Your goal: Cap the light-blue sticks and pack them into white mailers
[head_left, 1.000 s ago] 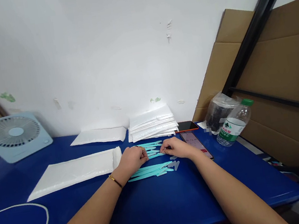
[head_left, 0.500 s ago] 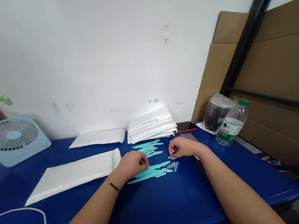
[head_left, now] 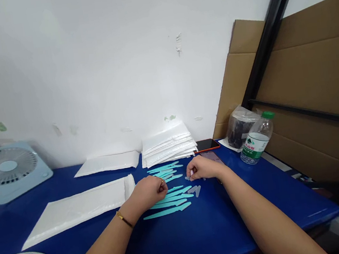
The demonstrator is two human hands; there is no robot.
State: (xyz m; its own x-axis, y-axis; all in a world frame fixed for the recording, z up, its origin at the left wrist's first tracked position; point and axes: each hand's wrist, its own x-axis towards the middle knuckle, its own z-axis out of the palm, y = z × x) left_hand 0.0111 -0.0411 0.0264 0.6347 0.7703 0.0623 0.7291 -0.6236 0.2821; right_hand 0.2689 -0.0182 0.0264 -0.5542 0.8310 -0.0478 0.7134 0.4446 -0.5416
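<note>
Several thin turquoise strips with narrow handles (head_left: 169, 212) lie in two groups on the blue table, one nearer the front edge and one behind. My left hand (head_left: 153, 189) is closed over the left part of the front group; whatever its fingers pinch is hidden. To the right, my right hand (head_left: 199, 168) has thumb and fingertips pressed together at a small translucent piece (head_left: 187, 178). Two more translucent pieces (head_left: 198, 191) lie just right of the front strips.
White padded envelopes (head_left: 168, 144) are stacked at the wall, with two more envelopes (head_left: 85, 204) at left. Two phones (head_left: 206, 145), a wrapped dark item (head_left: 239, 129) and a bottle (head_left: 257, 144) stand or lie right. A fan (head_left: 8, 168) is far left.
The front turquoise strips are more spread out, with one now lying apart nearest me. Both hands remain closed near the same places; the view has shifted slightly.
</note>
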